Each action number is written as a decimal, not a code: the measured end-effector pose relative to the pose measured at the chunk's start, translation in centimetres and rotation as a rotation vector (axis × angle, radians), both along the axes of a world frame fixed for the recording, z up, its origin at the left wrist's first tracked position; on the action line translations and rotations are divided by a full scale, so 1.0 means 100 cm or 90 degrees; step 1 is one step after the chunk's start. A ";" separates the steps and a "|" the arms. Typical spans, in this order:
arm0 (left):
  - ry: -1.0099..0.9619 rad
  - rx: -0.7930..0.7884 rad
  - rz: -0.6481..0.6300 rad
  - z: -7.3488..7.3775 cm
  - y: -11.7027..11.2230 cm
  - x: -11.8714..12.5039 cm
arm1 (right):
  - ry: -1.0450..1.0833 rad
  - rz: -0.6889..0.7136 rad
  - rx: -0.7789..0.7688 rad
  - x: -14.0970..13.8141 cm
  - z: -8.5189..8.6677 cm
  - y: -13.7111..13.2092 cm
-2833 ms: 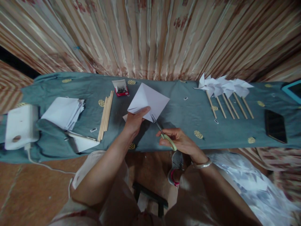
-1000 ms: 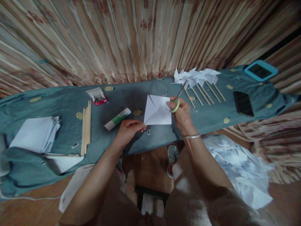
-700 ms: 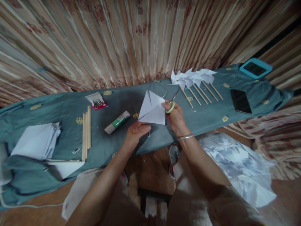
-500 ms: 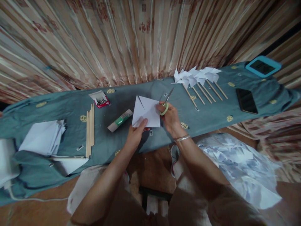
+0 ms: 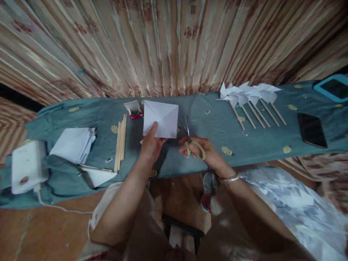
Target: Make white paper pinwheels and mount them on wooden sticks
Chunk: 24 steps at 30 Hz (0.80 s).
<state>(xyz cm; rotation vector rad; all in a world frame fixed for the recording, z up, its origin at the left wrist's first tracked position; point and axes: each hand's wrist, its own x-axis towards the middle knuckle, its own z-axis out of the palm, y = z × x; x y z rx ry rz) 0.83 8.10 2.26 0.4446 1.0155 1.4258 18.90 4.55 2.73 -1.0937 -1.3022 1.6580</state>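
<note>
My left hand [image 5: 151, 142] is closed on the lower edge of a white square of paper [image 5: 164, 116], thumb on top. Faint diagonal lines run across the sheet toward its middle. To the right of it, my right hand [image 5: 208, 151] grips a pair of scissors [image 5: 200, 149] by the green handles. Their metal blades point up and away from me, slightly parted and apart from the paper. The glue stick is mostly hidden behind the paper and my left hand.
Left on the cloth-covered table [image 5: 212, 119] are wooden sticks [image 5: 121, 143], a paper stack [image 5: 72, 145], a red box of small metal pieces [image 5: 135, 111] and a white device [image 5: 28, 166]. On the right lie paper pinwheels [image 5: 251, 95], a phone [image 5: 311, 129] and a blue-framed display [image 5: 333, 88]. A bag of paper scraps [image 5: 296, 203] sits below.
The paper in my left hand has turned and now covers most of the glue stick. My right hand has drawn the scissors away from the paper, toward me. The view has shifted left.
</note>
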 end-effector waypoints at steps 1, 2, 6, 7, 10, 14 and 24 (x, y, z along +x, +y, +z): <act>-0.002 -0.003 0.008 0.001 0.001 -0.001 | -0.016 0.048 -0.006 0.002 0.001 -0.003; -0.002 -0.008 0.016 0.001 0.001 -0.001 | -0.031 0.085 -0.016 0.003 0.002 -0.005; 0.006 -0.026 0.009 0.002 0.001 0.000 | -0.051 0.142 -0.049 0.005 0.000 -0.009; 0.006 -0.026 0.004 0.001 0.001 0.001 | -0.051 0.145 -0.052 0.005 -0.001 -0.010; -0.008 -0.014 -0.001 -0.001 0.000 0.002 | -0.052 0.148 -0.051 0.005 -0.004 -0.010; -0.022 -0.005 0.002 -0.002 0.000 0.002 | -0.049 0.146 -0.048 0.004 -0.004 -0.009; -0.072 -0.022 0.033 0.007 -0.001 0.005 | -0.053 0.140 -0.082 0.002 -0.008 -0.008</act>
